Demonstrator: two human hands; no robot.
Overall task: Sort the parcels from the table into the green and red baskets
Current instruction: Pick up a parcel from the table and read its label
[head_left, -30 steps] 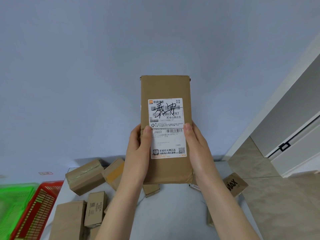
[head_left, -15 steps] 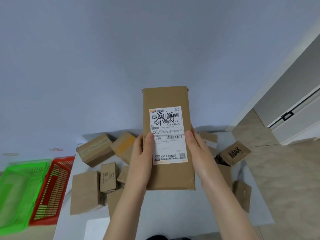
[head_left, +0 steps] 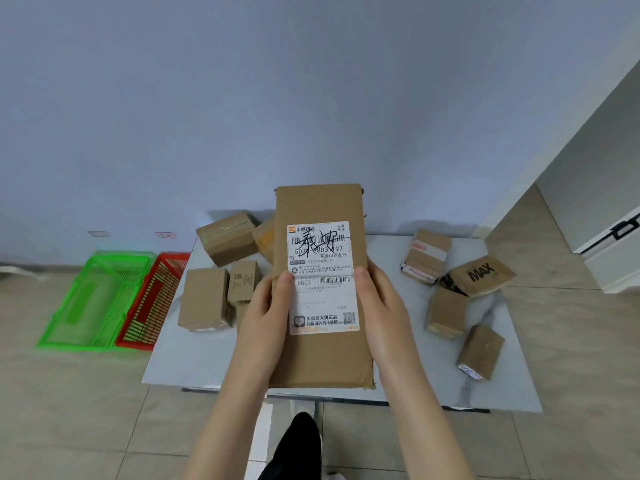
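Barely begun: gripping one box with left hand, right hand; nothing in green basket, red basket; more on table.

Matt cardboard parcel (paper label)

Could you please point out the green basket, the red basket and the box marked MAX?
green basket [head_left: 74,345]: head view, near rim.
red basket [head_left: 135,344]: head view, near rim.
MAX box [head_left: 483,273]: head view, printed top face.
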